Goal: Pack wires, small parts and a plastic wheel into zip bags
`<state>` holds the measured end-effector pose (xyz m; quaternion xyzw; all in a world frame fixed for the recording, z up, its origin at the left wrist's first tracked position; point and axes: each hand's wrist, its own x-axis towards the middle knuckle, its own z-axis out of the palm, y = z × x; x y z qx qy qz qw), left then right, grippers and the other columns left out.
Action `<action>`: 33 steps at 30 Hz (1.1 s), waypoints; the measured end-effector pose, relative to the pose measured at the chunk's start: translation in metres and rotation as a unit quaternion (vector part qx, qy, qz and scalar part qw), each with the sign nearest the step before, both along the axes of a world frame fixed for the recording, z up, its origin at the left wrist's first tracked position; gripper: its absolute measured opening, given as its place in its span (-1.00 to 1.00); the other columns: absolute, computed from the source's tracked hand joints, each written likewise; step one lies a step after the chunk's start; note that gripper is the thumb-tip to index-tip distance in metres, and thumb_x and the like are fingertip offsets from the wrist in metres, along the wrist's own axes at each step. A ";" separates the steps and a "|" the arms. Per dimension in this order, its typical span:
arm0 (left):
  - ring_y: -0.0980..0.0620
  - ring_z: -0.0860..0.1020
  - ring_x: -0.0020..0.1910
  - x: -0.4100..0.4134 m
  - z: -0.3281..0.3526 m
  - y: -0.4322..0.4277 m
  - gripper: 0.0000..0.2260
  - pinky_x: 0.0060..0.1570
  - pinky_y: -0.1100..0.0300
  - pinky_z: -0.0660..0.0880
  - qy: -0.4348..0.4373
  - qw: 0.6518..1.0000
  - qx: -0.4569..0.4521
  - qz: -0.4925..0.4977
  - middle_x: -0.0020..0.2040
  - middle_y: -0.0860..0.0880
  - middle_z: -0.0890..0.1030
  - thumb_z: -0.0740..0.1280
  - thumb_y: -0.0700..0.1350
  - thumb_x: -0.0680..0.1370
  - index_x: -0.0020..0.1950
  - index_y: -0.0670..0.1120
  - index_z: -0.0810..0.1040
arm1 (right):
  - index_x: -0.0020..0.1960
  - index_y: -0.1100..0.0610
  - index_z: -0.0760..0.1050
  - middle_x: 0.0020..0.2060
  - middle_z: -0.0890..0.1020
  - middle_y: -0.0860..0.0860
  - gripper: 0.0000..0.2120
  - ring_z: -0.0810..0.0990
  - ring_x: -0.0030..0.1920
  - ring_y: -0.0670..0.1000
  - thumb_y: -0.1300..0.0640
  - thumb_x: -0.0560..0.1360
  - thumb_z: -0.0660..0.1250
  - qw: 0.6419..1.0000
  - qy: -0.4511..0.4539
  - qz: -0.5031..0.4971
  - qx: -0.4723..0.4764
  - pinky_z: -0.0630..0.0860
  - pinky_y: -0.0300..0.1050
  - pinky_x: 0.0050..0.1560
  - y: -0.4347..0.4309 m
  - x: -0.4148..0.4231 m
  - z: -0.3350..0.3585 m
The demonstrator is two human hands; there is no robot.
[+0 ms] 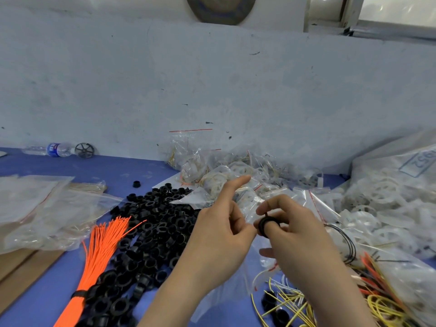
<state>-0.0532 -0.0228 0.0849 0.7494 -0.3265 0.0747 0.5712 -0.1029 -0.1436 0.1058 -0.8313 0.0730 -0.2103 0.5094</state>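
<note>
Right hand (pixel 297 234) pinches a small black plastic ring (pixel 266 226) over a clear zip bag (pixel 245 274) that the left hand (pixel 219 234) holds, forefinger straight.

A scuffed pale wall (pixel 212 79) is being lit behind the blue table (pixel 132 165); a window (pixel 398 13) is seen above the wall's right end

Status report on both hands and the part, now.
Right hand pinching a black ring part in its fingers. Left hand holds a clear zip bag, index finger out. Nothing blocking; black ring pile at left.
</note>
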 end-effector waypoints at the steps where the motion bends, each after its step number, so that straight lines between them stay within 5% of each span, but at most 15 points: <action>1: 0.07 0.44 -0.36 0.000 0.000 -0.001 -0.37 -0.22 0.20 0.49 0.003 1.000 -0.002 -0.002 -0.36 0.03 0.43 0.28 -0.27 0.46 0.34 0.36 0.30 | -0.19 -0.03 0.48 -0.30 0.62 0.00 -0.74 0.61 -0.21 0.15 0.33 0.46 0.21 1.000 0.001 -0.003 -0.006 0.59 0.19 -0.16 0.000 0.000 0.000; 5: -0.10 0.51 -0.29 0.000 0.000 -0.001 -0.38 -0.22 0.22 0.50 0.009 1.000 -0.009 -0.007 -0.37 0.01 0.43 0.28 -0.28 0.46 0.33 0.35 0.32 | -0.15 -0.06 0.42 -0.29 0.60 0.00 -0.77 0.61 -0.24 0.14 0.28 0.44 0.29 1.000 0.011 -0.003 -0.025 0.59 0.18 -0.20 0.000 -0.001 0.000; 14: -0.12 0.50 -0.29 0.001 0.001 0.000 -0.42 -0.18 0.10 0.52 0.014 1.000 -0.017 0.005 -0.38 0.04 0.43 0.29 -0.29 0.48 0.31 0.30 0.37 | -0.16 -0.01 0.46 -0.36 0.64 -0.05 -0.83 0.60 -0.40 -0.11 0.24 0.44 0.35 1.000 -0.008 0.016 -0.013 0.61 0.00 -0.28 0.000 0.001 -0.002; 20: 0.08 0.42 -0.40 0.014 -0.002 0.012 -0.50 -0.29 0.32 0.42 0.008 0.995 -0.028 0.095 -0.37 -0.04 0.44 0.28 -0.32 0.45 0.20 0.24 0.44 | -0.21 0.01 0.56 -0.30 0.65 0.00 -0.91 0.65 -0.26 -0.06 0.17 0.44 0.40 0.975 -0.162 -0.109 0.110 0.62 -0.02 -0.24 -0.028 0.012 -0.009; 24: 0.19 0.38 -0.48 0.026 -0.001 0.035 -0.53 -0.38 0.47 0.35 0.015 0.989 -0.046 0.143 -0.44 -0.02 0.47 0.28 -0.29 0.47 0.21 0.23 0.44 | 0.08 0.13 0.45 0.04 0.60 0.15 -0.79 0.61 0.00 0.17 0.18 0.48 0.39 0.964 -0.006 -0.204 0.171 0.54 0.17 0.10 -0.066 0.040 -0.067; 26: 0.19 0.34 -0.53 0.031 -0.002 0.045 -0.54 -0.40 0.47 0.34 0.024 0.985 -0.058 0.159 -0.48 0.04 0.43 0.28 -0.29 0.49 0.24 0.21 0.44 | 0.28 0.27 0.35 0.13 0.51 0.25 -0.62 0.58 -0.05 0.23 0.28 0.50 0.35 0.943 0.080 -0.188 0.262 0.58 0.07 -0.07 -0.070 0.051 -0.097; 29: 0.17 0.34 -0.49 0.038 -0.003 0.055 -0.54 -0.33 0.39 0.38 0.041 0.980 -0.077 0.176 -0.45 -0.05 0.44 0.28 -0.29 0.51 0.23 0.24 0.45 | 0.39 0.29 0.24 0.10 0.44 0.26 -0.53 0.58 -0.47 0.11 0.35 0.52 0.29 0.906 0.099 -0.151 0.382 0.53 -0.18 -0.55 -0.068 0.064 -0.115; 33: -0.01 0.37 -0.36 0.042 -0.001 0.065 -0.51 -0.24 0.23 0.39 0.064 0.977 -0.114 0.171 -0.40 -0.13 0.43 0.29 -0.30 0.51 0.08 0.36 0.48 | 0.32 0.23 0.30 -0.09 0.56 0.21 -0.55 0.57 -0.49 0.08 0.25 0.48 0.36 0.922 0.128 -0.177 0.320 0.47 -0.21 -0.59 -0.061 0.083 -0.132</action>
